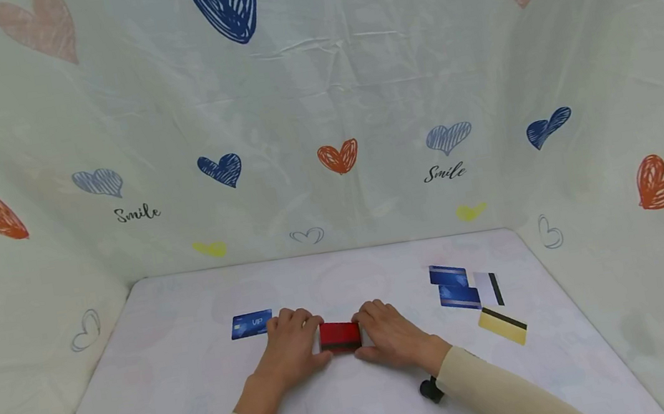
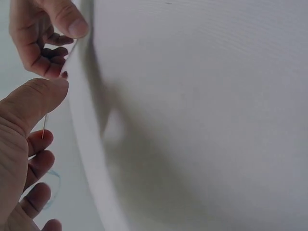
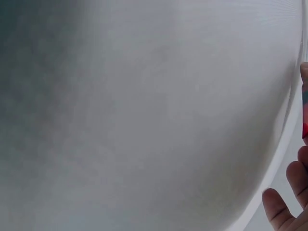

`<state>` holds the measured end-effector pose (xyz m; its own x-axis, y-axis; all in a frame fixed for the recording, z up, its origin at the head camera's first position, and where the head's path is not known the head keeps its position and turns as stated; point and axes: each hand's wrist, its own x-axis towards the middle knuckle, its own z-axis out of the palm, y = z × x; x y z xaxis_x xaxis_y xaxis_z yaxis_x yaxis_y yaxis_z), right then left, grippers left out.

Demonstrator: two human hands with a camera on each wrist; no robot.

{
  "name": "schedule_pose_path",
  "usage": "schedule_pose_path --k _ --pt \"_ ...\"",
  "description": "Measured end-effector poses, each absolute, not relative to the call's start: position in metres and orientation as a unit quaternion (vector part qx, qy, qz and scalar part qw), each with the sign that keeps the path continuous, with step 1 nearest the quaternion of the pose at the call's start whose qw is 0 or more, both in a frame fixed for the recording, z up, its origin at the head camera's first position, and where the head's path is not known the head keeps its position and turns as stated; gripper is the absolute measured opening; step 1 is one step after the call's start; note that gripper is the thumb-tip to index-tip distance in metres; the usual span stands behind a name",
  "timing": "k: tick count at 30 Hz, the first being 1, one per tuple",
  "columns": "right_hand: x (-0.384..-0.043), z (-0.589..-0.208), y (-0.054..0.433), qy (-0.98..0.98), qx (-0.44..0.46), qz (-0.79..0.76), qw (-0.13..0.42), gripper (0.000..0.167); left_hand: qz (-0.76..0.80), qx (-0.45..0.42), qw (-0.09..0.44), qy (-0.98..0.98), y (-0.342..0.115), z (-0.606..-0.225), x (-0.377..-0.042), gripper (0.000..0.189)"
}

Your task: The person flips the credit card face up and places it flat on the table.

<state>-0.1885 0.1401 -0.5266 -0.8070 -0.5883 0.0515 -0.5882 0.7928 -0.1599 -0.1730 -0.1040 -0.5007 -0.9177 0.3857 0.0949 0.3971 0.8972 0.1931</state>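
- Nearest the head camera, two cream sleeves [image 1: 504,389] reach forward over the white counter [image 1: 157,379]
- The left hand [image 1: 292,347] and right hand [image 1: 391,335] meet mid-counter, each pinching one short end of a red card [image 1: 339,336] with a dark stripe, held just above or on the surface; which, I cannot tell
- To the right lie two blue cards [image 1: 455,286], a white card [image 1: 488,288] and a yellow card [image 1: 503,325], all with stripes; a blue VIP card [image 1: 251,323] lies just beside the left hand
- By its look the red card is light, thin, stiff and slick, likely hard to lift flat; the edges seem the best hold, as gripped now
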Motion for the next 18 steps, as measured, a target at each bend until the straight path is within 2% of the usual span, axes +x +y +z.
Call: schedule_pose_path --k 10,18 --pt "-0.188 -0.526 0.136 0.939 -0.324 -0.111 -0.027 0.056 -0.113 -0.238 0.058 -0.963 -0.093 -0.47 -0.167 0.062" --pt "-0.187 -0.527 0.129 0.924 -0.345 -0.151 -0.063 0.051 -0.126 -0.243 0.057 -0.96 -0.087 -0.461 -0.164 0.061"
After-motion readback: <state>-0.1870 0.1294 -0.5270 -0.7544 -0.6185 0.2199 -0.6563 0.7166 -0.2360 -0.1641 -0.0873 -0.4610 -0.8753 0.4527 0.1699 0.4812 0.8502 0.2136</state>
